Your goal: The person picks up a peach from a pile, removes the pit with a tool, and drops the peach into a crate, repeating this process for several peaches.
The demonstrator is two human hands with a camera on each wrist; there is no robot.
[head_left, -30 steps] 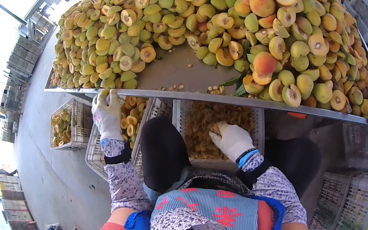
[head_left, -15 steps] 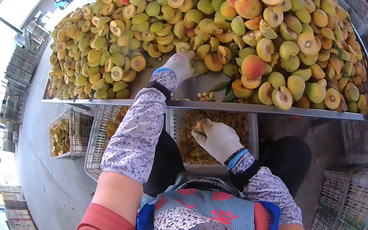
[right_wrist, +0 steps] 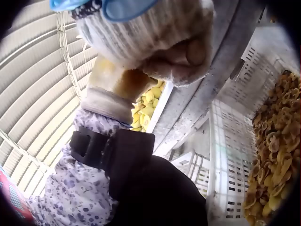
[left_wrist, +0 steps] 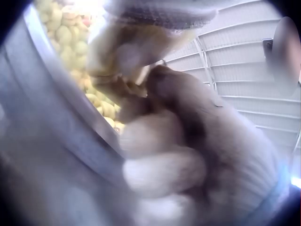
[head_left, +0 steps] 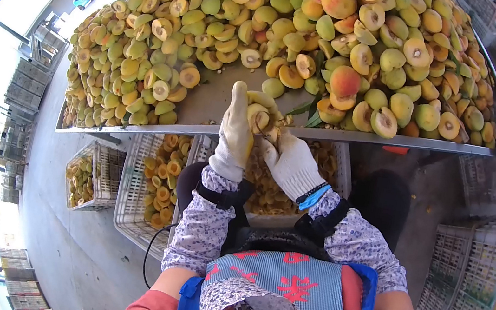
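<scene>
Both hands wear whitish gloves and meet in front of the metal table's edge. In my left hand (head_left: 234,137) a peach half (head_left: 258,118) is held, cut face showing. My right hand (head_left: 293,165) is right at the fruit, fingers curled in the right wrist view around a small hand tool (right_wrist: 196,52), of which a round tan end shows; the rest is hidden in the fist. The left wrist view has the right hand's curled fingers (left_wrist: 162,174) up close, blurred. Behind the hands a pile of peach halves (head_left: 166,59) covers much of the table (head_left: 212,95).
Under the table, a crate of brownish fruit scraps (right_wrist: 277,160) stands below the hands. To its left a white crate (head_left: 137,186) holds peach halves, with a smaller crate (head_left: 105,175) beyond. Stacked crates (head_left: 460,283) stand at right. The metal table edge (head_left: 353,137) lies close ahead.
My left hand reached from the table's front edge into the pile, then came back with a peach half. My right hand rose from over the scrap crate to meet it.
</scene>
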